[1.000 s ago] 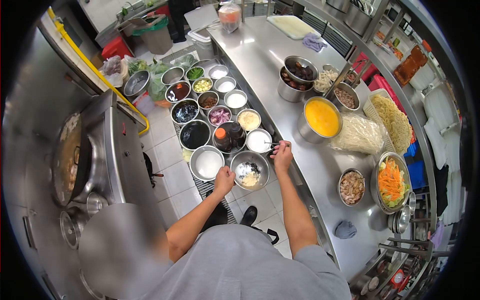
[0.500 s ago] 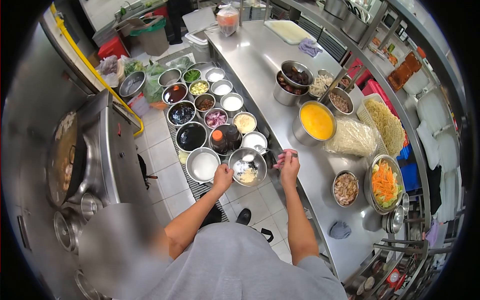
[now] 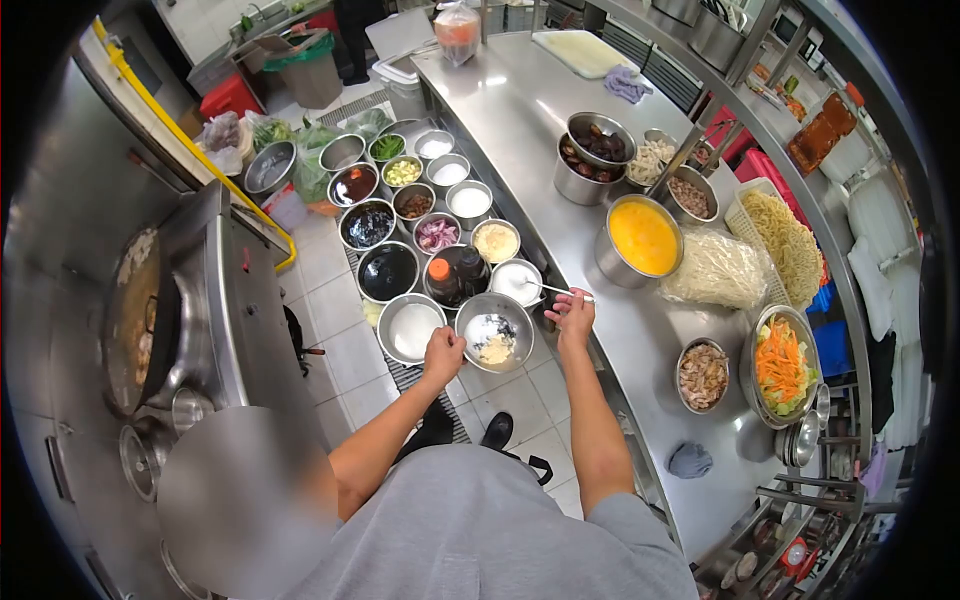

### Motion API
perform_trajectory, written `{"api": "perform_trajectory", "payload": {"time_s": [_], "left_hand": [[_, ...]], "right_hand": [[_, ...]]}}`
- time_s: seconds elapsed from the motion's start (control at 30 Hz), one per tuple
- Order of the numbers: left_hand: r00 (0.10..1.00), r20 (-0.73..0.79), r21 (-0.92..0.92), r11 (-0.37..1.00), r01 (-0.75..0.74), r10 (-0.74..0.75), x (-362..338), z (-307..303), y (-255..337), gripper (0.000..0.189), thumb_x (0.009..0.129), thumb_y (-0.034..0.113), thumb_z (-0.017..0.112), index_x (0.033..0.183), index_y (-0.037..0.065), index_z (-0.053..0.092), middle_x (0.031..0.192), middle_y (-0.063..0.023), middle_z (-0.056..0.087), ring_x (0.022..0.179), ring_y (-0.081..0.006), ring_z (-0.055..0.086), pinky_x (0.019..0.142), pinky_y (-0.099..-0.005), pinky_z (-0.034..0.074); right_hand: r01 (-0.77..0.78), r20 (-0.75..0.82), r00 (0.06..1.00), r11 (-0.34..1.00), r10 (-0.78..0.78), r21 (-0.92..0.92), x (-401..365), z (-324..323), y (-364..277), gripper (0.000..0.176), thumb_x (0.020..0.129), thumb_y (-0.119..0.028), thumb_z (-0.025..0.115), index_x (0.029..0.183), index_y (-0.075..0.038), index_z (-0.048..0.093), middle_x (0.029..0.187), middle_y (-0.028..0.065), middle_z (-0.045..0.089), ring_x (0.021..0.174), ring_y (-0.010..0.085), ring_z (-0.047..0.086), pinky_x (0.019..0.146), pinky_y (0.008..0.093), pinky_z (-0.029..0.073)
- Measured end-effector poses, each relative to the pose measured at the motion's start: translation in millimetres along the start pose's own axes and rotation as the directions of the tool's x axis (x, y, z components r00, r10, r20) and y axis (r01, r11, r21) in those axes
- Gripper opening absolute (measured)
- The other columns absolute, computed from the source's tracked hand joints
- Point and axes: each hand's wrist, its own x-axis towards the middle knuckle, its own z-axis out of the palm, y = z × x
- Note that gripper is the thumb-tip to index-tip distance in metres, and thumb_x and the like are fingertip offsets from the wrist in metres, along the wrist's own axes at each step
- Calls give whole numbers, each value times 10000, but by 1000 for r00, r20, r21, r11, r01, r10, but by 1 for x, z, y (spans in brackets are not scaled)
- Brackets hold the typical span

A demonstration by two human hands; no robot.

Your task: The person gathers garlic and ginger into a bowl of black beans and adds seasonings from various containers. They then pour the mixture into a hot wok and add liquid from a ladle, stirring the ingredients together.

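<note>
My left hand (image 3: 445, 354) is closed on the near-left rim of a steel mixing bowl (image 3: 514, 348), held up with white powder, a dark patch and a pale yellow minced heap inside. In my right hand (image 3: 572, 316) is a metal spoon (image 3: 556, 289), whose far end reaches to the white powder in a round steel container (image 3: 530, 296). Left of the mixing bowl sits another container of white stuff (image 3: 412, 330). Two dark sauce bottles (image 3: 442, 278), one with an orange cap, stand just behind the bowl.
Several containers of seasonings, such as dark sauce (image 3: 386, 272) and sliced red onion (image 3: 437, 234), fill the rack ahead. On the steel counter (image 3: 560, 130) to the right are beaten egg (image 3: 642, 236), bagged noodles (image 3: 716, 270) and shredded vegetables (image 3: 780, 362). A wok (image 3: 140, 320) stands at left.
The spoon has swung left and away from me, its end now at the white powder container. My left hand still grips the bowl; the view has shifted slightly.
</note>
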Motion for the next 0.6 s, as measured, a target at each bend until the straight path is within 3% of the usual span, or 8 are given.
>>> {"api": "perform_trajectory", "payload": {"time_s": [0.13, 0.27, 0.53, 0.6], "left_hand": [[1000, 3, -68, 997, 21, -21, 4, 8, 1, 189, 832, 111, 595, 749, -7, 474, 865, -150, 518, 605, -247, 602, 496, -353, 564], [1000, -8, -52, 999, -8, 8, 8, 15, -1, 203, 821, 115, 603, 732, -7, 467, 831, -157, 520, 607, -261, 604, 482, -358, 554], [999, 6, 12, 999, -31, 31, 0, 6, 4, 205, 811, 125, 602, 720, -10, 478, 824, -178, 532, 639, -307, 592, 548, -406, 536], [999, -4, 54, 998, -42, 42, 2, 4, -1, 207, 811, 128, 601, 719, -12, 479, 824, -177, 532, 643, -307, 591, 551, -409, 537]], "right_hand": [[73, 154, 986, 997, -68, -28, -32, -10, -38, 217, 1031, -208, 430, 1090, -21, 524, 838, 99, 616, 626, 122, 565, 511, 303, 581], [416, 282, 898, 860, -338, -296, -34, -6, -49, 211, 1020, -180, 466, 1060, -10, 586, 807, 85, 635, 613, 91, 563, 507, 258, 543], [320, 254, 940, 848, -228, -423, 17, 28, -10, 210, 1019, -197, 467, 1090, -26, 566, 821, 71, 637, 594, 97, 563, 467, 266, 554], [175, 146, 980, 946, -139, -273, 21, 23, -2, 221, 1018, -211, 465, 1104, -27, 550, 830, 78, 634, 597, 105, 567, 466, 273, 558]]}}
